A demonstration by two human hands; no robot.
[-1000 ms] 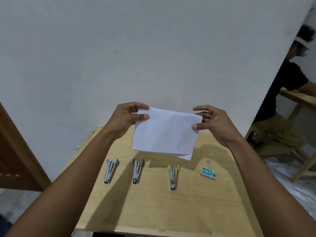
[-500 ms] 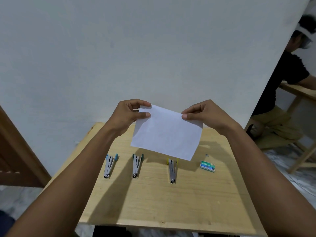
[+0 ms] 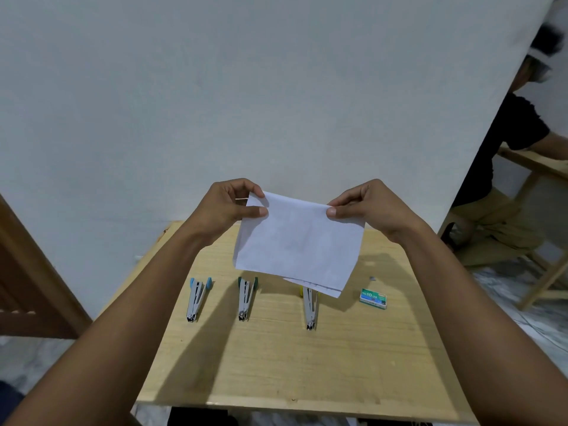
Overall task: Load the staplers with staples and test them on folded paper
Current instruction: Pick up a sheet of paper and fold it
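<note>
A folded white paper [image 3: 296,244] hangs in the air above the wooden table [image 3: 307,358]. My left hand [image 3: 227,207] pinches its top left corner and my right hand [image 3: 365,204] pinches its top right corner. Three staplers lie open on the table below: a light-blue one [image 3: 196,298] at the left, a green one [image 3: 246,298] in the middle, and a yellow one [image 3: 310,307] whose far end is hidden behind the paper. A small green staple box [image 3: 372,298] lies to their right.
A white wall stands right behind the table. A person in a black shirt [image 3: 510,142] sits at another wooden table at the right. A wooden frame [image 3: 27,272] leans at the left. A tiny loose metal piece [image 3: 372,278] lies beyond the box.
My right hand went from open fingers beside the paper to a pinch on its top edge. The paper has been pressed flatter and has sunk slightly toward the table.
</note>
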